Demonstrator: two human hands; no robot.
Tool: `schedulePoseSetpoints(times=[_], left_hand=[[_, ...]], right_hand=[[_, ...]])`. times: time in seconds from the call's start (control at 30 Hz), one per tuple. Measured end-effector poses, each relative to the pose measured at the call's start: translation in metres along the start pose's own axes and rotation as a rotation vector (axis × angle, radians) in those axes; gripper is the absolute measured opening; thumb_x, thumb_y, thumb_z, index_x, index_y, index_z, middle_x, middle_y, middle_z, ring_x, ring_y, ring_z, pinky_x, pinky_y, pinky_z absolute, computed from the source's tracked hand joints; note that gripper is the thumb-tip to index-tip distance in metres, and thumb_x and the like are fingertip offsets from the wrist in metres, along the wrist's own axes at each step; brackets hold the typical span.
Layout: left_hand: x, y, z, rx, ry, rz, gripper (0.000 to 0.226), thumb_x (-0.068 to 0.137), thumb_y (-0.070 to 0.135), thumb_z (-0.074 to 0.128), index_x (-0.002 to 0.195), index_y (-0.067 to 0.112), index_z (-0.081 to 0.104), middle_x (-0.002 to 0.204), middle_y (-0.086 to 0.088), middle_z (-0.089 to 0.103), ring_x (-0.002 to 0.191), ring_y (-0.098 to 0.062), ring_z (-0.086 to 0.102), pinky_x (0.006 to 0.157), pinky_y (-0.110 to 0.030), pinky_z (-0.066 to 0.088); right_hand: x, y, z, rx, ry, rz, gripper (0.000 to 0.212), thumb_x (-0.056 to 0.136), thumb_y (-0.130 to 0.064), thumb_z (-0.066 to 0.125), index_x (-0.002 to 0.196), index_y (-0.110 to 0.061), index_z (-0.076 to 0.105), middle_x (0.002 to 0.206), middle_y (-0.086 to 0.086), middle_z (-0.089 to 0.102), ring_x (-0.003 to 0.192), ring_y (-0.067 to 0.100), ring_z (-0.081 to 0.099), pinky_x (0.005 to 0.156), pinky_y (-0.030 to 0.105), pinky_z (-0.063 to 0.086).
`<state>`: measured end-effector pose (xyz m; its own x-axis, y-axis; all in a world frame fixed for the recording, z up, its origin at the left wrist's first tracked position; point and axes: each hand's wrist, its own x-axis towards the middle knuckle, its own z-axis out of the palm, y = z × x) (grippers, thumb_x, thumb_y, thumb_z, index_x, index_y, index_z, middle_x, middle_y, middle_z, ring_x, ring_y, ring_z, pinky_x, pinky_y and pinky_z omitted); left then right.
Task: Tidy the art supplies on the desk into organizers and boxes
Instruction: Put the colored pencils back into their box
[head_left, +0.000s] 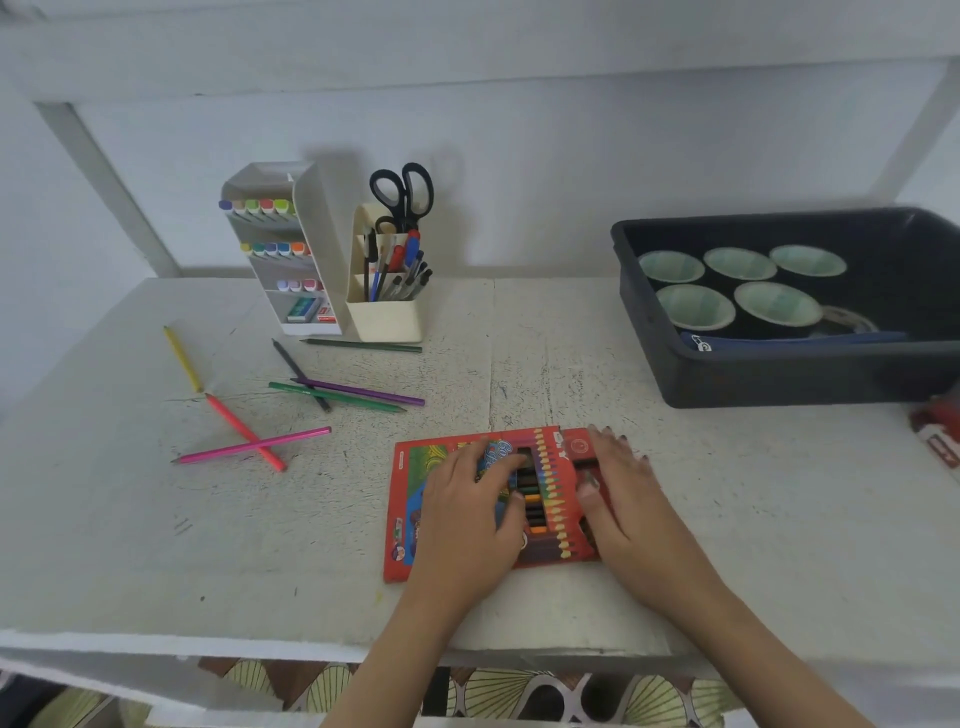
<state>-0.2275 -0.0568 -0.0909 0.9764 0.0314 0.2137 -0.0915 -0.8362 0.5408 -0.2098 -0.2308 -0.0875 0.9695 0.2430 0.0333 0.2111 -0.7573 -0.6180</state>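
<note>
A flat red pencil box (415, 499) lies on the white desk (727, 519) near its front edge, with coloured pencils visible through its window. My left hand (467, 509) rests flat on the box's left part, fingers spread. My right hand (618, 493) lies on the box's right end, thumb pressing beside the window. Several loose coloured pencils lie to the left: a yellow pencil (183, 358), a red pencil (244, 432), a pink pencil (252, 446), a green pencil (337, 397), a purple pencil (358, 392), a dark pencil (300, 374) and a dark green pencil (361, 345).
A white marker organizer (306, 244) and a cream pen holder (387, 312) with scissors (402, 195) stand at the back. A dark tub (779, 379) with several paper cups sits back right. A red item (937, 431) lies at the right edge.
</note>
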Motion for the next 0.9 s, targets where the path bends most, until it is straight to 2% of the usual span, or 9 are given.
schedulePoseSetpoints(times=[0.07,0.17,0.3,0.4,0.6,0.7,0.8,0.87,0.9], left_hand=[[0.000,0.000,0.000,-0.004,-0.003,0.004,0.037,0.090,0.029,0.053,0.127,0.033,0.054,0.144,0.001,0.040,0.132,-0.017,0.027,0.109,-0.032,0.018],[0.000,0.000,-0.001,-0.018,-0.001,0.011,0.037,0.090,0.028,0.053,0.126,0.033,0.054,0.144,0.001,0.040,0.133,-0.016,0.027,0.109,-0.031,0.018],[0.000,-0.001,-0.002,-0.034,-0.001,0.016,0.037,0.090,0.027,0.053,0.127,0.032,0.054,0.144,0.002,0.040,0.133,-0.017,0.028,0.110,-0.033,0.020],[0.000,-0.002,-0.003,-0.051,-0.004,0.012,0.037,0.091,0.028,0.052,0.128,0.033,0.053,0.144,0.003,0.040,0.133,-0.015,0.027,0.110,-0.032,0.019],[0.002,-0.005,-0.004,-0.107,-0.001,0.005,0.038,0.091,0.025,0.052,0.128,0.031,0.054,0.141,0.005,0.044,0.131,-0.014,0.030,0.109,-0.031,0.020],[0.001,-0.007,-0.005,-0.116,-0.006,0.021,0.038,0.091,0.025,0.051,0.128,0.030,0.054,0.140,0.005,0.045,0.130,-0.014,0.031,0.108,-0.029,0.020],[0.001,-0.007,-0.007,-0.125,-0.010,0.017,0.038,0.091,0.024,0.051,0.129,0.029,0.053,0.140,0.006,0.044,0.131,-0.012,0.030,0.108,-0.028,0.020],[0.001,-0.008,-0.010,-0.139,-0.017,0.024,0.038,0.092,0.023,0.051,0.130,0.029,0.052,0.139,0.008,0.044,0.130,-0.010,0.031,0.108,-0.027,0.022],[0.001,-0.009,-0.012,-0.149,-0.020,0.028,0.039,0.092,0.022,0.051,0.130,0.028,0.052,0.139,0.008,0.044,0.129,-0.009,0.032,0.107,-0.026,0.023]], right_hand=[[0.001,0.003,0.000,-0.150,0.043,0.074,0.063,0.096,-0.049,0.017,0.151,-0.021,0.001,0.159,0.002,0.001,0.144,0.012,-0.008,0.113,0.032,-0.016],[0.002,0.003,0.001,-0.307,0.037,0.194,0.076,0.089,-0.057,0.001,0.151,-0.014,-0.001,0.159,0.007,-0.006,0.144,0.019,-0.014,0.106,0.040,-0.023],[0.002,0.000,0.004,-0.313,-0.001,0.145,0.089,0.075,-0.064,-0.012,0.151,-0.020,0.005,0.159,0.004,-0.006,0.143,0.017,-0.019,0.103,0.042,-0.028],[0.000,-0.005,0.006,-0.279,-0.041,0.099,0.081,0.078,-0.063,-0.009,0.151,-0.028,0.002,0.159,-0.001,0.000,0.138,0.008,-0.022,0.101,0.041,-0.032],[-0.003,-0.014,0.011,0.014,-0.013,0.041,0.058,0.092,-0.056,0.003,0.135,-0.041,-0.032,0.153,-0.012,0.025,0.139,-0.004,0.005,0.097,0.023,-0.038],[-0.004,-0.016,0.012,0.071,-0.019,0.004,0.065,0.096,-0.049,0.015,0.139,-0.037,-0.033,0.143,-0.025,0.030,0.130,-0.011,0.010,0.096,0.020,-0.038],[-0.004,-0.017,0.011,0.108,0.017,-0.004,0.070,0.086,-0.059,0.009,0.141,-0.037,-0.029,0.114,-0.050,0.029,0.120,-0.015,0.012,0.095,0.017,-0.037],[-0.002,-0.019,0.010,0.113,0.067,0.012,0.074,0.081,-0.065,0.006,0.143,-0.038,-0.022,0.100,-0.052,0.032,0.117,-0.013,0.010,0.094,0.016,-0.037],[-0.001,-0.021,0.009,0.104,0.097,0.028,0.075,0.081,-0.067,0.007,0.145,-0.037,-0.017,0.107,-0.047,0.037,0.120,-0.010,0.009,0.095,0.019,-0.037]])
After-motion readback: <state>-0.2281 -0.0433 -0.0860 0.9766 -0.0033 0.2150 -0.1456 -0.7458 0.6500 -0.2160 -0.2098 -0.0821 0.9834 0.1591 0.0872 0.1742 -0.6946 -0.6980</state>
